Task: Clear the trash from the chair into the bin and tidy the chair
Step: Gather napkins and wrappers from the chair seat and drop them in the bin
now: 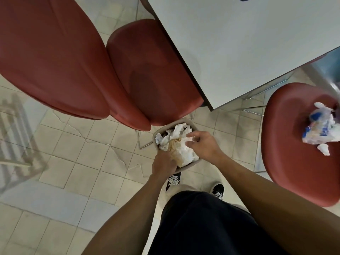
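I see left hand (164,163) gripping the bin (184,168) rim; right hand (202,144) loose-fingered, empty, over crumpled paper (182,146) inside. Plastic wrapper trash (321,128) on right chair (294,153).

Both hands (left (163,165), right (202,144)) over the paper-stuffed bin (156,134); trash (321,131) on chair (287,162).

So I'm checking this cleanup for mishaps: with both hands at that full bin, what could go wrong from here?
1. The bin is heaped with crumpled paper above its rim; as the left hand pushes into the paper and the right hand hovers open above, pieces may spill onto the floor.
2. The bin looks light and could tip.
3. The plastic wrapper and a paper scrap remain on the chair, and may not fit.
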